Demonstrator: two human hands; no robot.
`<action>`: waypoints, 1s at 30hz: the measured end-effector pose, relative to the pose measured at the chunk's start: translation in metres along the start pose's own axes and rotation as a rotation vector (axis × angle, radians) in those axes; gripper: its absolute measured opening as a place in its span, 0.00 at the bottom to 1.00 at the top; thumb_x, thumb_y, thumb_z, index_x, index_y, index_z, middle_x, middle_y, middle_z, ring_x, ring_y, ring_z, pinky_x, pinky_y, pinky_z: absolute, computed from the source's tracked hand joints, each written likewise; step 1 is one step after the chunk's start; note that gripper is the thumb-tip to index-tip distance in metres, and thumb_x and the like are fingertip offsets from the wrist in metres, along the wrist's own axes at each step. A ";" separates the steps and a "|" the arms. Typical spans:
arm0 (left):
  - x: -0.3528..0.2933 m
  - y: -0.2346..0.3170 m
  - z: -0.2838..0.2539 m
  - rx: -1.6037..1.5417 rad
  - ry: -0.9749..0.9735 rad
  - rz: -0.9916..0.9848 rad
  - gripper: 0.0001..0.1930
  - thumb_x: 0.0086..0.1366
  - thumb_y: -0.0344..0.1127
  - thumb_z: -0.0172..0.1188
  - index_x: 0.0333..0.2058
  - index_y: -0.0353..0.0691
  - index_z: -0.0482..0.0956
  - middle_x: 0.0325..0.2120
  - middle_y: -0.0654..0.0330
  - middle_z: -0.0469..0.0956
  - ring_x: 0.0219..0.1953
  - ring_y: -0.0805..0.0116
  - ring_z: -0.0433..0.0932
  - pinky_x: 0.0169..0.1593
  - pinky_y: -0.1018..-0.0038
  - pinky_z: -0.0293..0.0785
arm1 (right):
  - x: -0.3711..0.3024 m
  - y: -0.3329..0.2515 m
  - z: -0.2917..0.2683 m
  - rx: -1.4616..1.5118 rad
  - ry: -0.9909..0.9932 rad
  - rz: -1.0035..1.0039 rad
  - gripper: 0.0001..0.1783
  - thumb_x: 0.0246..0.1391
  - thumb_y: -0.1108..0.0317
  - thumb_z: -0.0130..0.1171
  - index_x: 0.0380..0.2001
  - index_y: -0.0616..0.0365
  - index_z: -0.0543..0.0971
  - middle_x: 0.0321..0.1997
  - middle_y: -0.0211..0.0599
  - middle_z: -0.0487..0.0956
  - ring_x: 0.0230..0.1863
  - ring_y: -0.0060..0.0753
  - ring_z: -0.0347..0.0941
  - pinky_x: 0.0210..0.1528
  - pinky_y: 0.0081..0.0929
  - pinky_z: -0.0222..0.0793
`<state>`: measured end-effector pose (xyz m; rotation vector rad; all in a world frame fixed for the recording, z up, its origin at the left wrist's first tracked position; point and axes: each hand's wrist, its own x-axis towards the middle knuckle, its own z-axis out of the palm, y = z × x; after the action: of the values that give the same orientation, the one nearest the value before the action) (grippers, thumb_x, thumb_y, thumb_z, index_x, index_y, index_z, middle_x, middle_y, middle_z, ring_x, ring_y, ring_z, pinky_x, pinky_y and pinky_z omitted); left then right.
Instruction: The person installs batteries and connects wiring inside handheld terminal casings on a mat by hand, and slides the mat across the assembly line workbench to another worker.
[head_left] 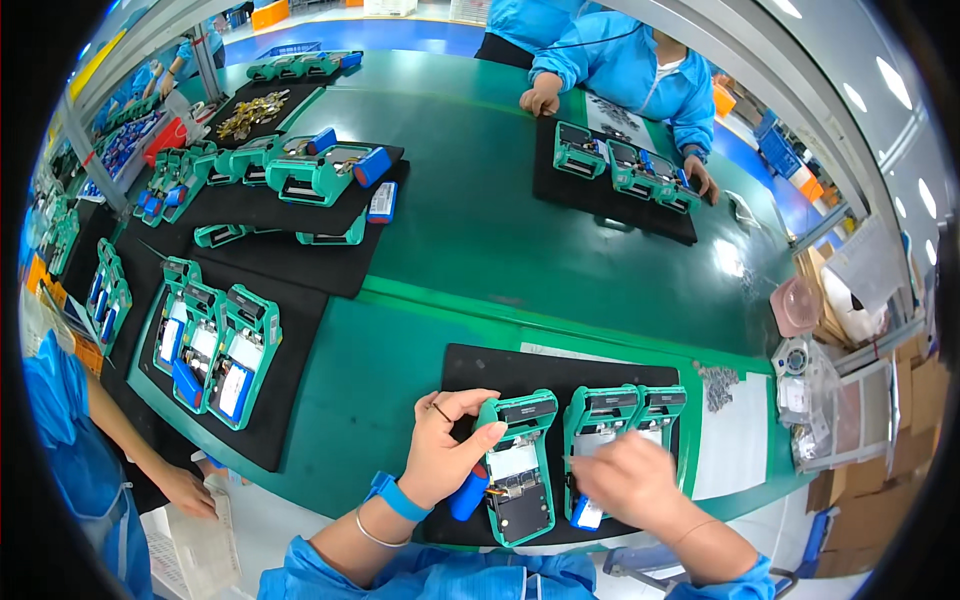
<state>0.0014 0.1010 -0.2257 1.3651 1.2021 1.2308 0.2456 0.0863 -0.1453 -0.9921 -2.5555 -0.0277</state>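
My left hand (450, 448) grips the upper left edge of an open green device housing (523, 460), its thumb over the rim. Inside the housing show a white part, wires and a black board. A blue battery pack (468, 494) hangs out beside it, below my left hand. My right hand (632, 482) is blurred over the middle green housing (600, 405), so its fingers cannot be made out. A blue-and-white battery (587, 514) shows under that hand. Against the middle housing stands another green housing (660, 408). All three lie on a black mat (475, 365).
Small metal parts (717, 387) lie on white paper (735, 450) to the right. At left, several green housings (245, 355) with batteries rest on black mats. A co-worker (640, 75) sits across the green table (450, 180); another person's arm (150, 455) is at lower left.
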 end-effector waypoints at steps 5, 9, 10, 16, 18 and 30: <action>0.001 0.002 0.000 0.065 -0.001 0.045 0.17 0.57 0.42 0.69 0.45 0.47 0.80 0.31 0.69 0.79 0.38 0.74 0.75 0.60 0.63 0.52 | 0.016 -0.010 0.036 -0.015 -0.077 -0.101 0.15 0.34 0.68 0.65 0.32 0.51 0.80 0.26 0.24 0.68 0.29 0.26 0.67 0.25 0.23 0.65; 0.000 0.003 0.000 0.076 0.004 0.047 0.18 0.56 0.39 0.70 0.45 0.45 0.80 0.30 0.68 0.78 0.38 0.73 0.74 0.59 0.65 0.55 | 0.019 -0.011 0.045 -0.081 -0.081 -0.136 0.14 0.34 0.67 0.63 0.31 0.51 0.80 0.25 0.23 0.67 0.28 0.25 0.66 0.24 0.23 0.60; 0.000 0.004 0.000 0.096 0.005 0.055 0.18 0.56 0.37 0.69 0.45 0.43 0.80 0.30 0.67 0.77 0.38 0.73 0.72 0.56 0.70 0.60 | 0.019 -0.012 0.046 -0.095 -0.083 -0.142 0.14 0.34 0.67 0.62 0.31 0.51 0.80 0.25 0.23 0.66 0.28 0.25 0.66 0.24 0.23 0.59; 0.001 0.004 0.000 0.070 0.007 0.043 0.17 0.56 0.37 0.70 0.45 0.44 0.80 0.30 0.67 0.75 0.39 0.72 0.70 0.54 0.70 0.60 | 0.024 -0.013 0.048 -0.141 -0.099 -0.183 0.12 0.32 0.66 0.60 0.28 0.49 0.78 0.23 0.23 0.63 0.27 0.24 0.64 0.23 0.23 0.57; 0.001 0.004 0.000 0.074 0.006 0.043 0.17 0.56 0.37 0.70 0.45 0.44 0.80 0.30 0.67 0.75 0.39 0.72 0.70 0.54 0.70 0.60 | 0.024 -0.013 0.047 -0.142 -0.110 -0.186 0.11 0.32 0.65 0.60 0.27 0.48 0.78 0.23 0.23 0.63 0.26 0.24 0.64 0.23 0.23 0.57; 0.001 0.003 0.001 0.079 -0.004 0.056 0.18 0.57 0.38 0.70 0.45 0.43 0.80 0.30 0.67 0.75 0.38 0.72 0.70 0.54 0.70 0.61 | 0.024 -0.012 0.049 -0.162 -0.090 -0.241 0.10 0.31 0.66 0.59 0.24 0.48 0.76 0.23 0.22 0.62 0.26 0.21 0.63 0.23 0.21 0.55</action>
<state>0.0022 0.1016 -0.2226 1.4670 1.2279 1.2301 0.2044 0.0999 -0.1798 -0.7490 -2.7777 -0.2670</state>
